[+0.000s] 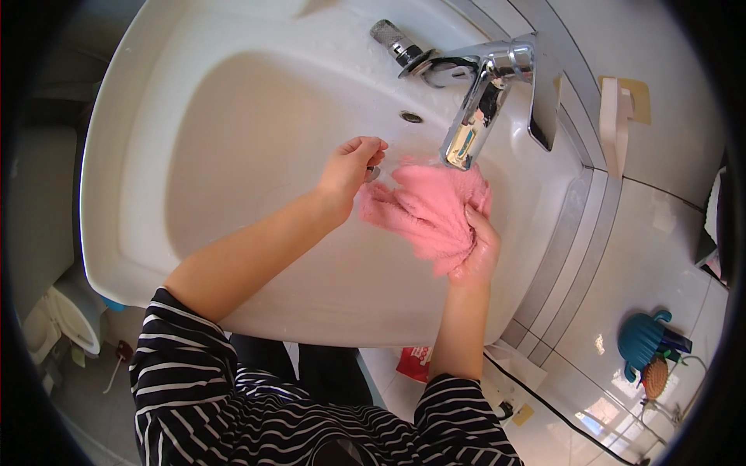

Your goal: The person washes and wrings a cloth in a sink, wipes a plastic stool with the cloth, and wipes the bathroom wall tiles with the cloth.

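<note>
A wet pink cloth [431,209], soft like a towel, lies bunched in the white washbasin [262,285] under the spout of a chrome mixer tap [475,125]. My right hand [481,244] grips its right side, with the thumb on top and the other fingers hidden beneath the folds. Left of the cloth, my left hand [354,166] hovers over the bowl with its fingers curled in and no cloth in them. Just beside its fingers shows part of a round metal drain stopper [373,174], the rest hidden by the hand.
Above the drain is an overflow hole [411,117]. A knurled metal fitting [396,39] stands on the basin's back ledge. On the tiled wall are a white holder [612,128] and a teal cup [638,343] beside a hairbrush [656,377]. A black cable [542,396] runs below right.
</note>
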`<action>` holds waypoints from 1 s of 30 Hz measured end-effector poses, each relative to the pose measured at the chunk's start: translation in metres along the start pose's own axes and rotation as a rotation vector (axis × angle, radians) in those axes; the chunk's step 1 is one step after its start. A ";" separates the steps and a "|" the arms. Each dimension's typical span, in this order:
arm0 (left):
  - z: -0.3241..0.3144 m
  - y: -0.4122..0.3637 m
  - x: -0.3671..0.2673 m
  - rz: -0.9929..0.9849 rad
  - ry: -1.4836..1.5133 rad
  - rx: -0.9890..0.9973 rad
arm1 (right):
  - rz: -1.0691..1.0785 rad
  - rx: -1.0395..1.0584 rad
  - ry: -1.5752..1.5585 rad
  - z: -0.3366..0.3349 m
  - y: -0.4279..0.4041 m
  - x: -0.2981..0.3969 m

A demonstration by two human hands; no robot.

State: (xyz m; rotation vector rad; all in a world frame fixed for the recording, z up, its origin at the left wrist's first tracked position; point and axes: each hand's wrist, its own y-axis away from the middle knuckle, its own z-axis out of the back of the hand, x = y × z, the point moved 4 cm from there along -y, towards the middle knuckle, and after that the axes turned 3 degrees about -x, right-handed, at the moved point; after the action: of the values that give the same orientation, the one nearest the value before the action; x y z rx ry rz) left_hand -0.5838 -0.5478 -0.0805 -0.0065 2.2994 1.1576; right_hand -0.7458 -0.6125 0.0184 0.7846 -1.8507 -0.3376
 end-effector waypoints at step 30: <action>0.025 -0.016 -0.009 -0.037 -0.217 -0.168 | 0.075 -0.022 0.003 0.012 0.004 0.013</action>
State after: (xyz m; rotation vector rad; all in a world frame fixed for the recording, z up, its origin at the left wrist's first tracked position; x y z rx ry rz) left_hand -0.5604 -0.5412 -0.1004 0.0133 2.0014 1.2641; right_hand -0.7610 -0.6190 0.0249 0.6990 -1.8649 -0.3083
